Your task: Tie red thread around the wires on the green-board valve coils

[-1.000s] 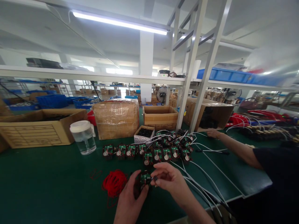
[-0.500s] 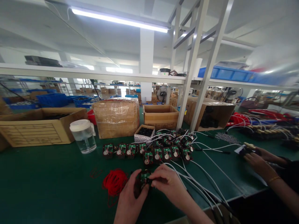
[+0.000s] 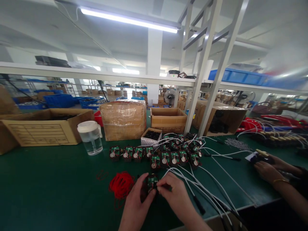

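Observation:
My left hand (image 3: 139, 200) grips a small black housing with a green circuit board (image 3: 152, 181), thumb and fingers on either side of it. At the board's right edge, my right hand (image 3: 173, 191) is pinched; whatever its fingertips hold is too small or hidden to name. Left of my hands lies a bundle of red wire (image 3: 121, 185). Beyond them stand several similar black housings with green boards (image 3: 165, 158), each showing a round silvery part and red wires. White cables (image 3: 192, 182) with black ends run from that group toward the bench's front edge.
A lidded clear plastic jug (image 3: 90, 138) stands at the left, before cardboard boxes (image 3: 122, 120). A small box of black parts (image 3: 151, 137) sits behind the boards. Metal posts (image 3: 204, 67) rise at the back. A co-worker's hands (image 3: 267, 166) handle a black part at the right.
The whole view has shifted slightly, so things appear a little further right. My hands keep the same hold on the housing, with the right fingertips still at its right edge.

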The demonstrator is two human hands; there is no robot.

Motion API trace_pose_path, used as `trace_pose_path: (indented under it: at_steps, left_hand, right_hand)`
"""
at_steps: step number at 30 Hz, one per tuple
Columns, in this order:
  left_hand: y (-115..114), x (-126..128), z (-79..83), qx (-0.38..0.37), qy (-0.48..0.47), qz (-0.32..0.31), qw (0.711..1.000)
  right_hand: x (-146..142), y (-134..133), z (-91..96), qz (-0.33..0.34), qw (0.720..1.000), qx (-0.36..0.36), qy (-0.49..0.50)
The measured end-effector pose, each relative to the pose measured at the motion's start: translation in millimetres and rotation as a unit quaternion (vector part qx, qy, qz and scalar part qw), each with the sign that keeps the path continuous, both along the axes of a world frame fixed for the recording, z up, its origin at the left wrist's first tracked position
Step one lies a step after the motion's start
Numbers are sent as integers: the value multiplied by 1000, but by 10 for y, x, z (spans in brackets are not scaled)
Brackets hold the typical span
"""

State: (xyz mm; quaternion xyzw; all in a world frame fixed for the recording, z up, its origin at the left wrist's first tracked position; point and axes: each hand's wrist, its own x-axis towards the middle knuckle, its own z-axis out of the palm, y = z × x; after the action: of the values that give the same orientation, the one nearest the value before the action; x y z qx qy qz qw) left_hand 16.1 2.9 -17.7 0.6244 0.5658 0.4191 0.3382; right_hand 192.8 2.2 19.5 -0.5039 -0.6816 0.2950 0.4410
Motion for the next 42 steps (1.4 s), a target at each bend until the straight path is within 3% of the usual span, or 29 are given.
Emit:
trace_pose_path:
  at_steps: [15, 27, 35, 42]
  left_hand:
    - [-21, -3, 13, 50, -5, 24, 998]
    - [-13, 4, -3, -20, -41, -5, 999]
    - [-31, 6, 117, -36, -43, -5, 998]
    - [-33, 12, 85, -22, -36, 3, 999]
  right_hand:
    - [-87, -16, 21, -26, 999, -28, 12]
    - [-258, -63, -166, -75, 989, -83, 100]
    - [-394, -85, -283, -128, 977, -73, 155]
    - [-255, -49, -269, -61, 977, -103, 176]
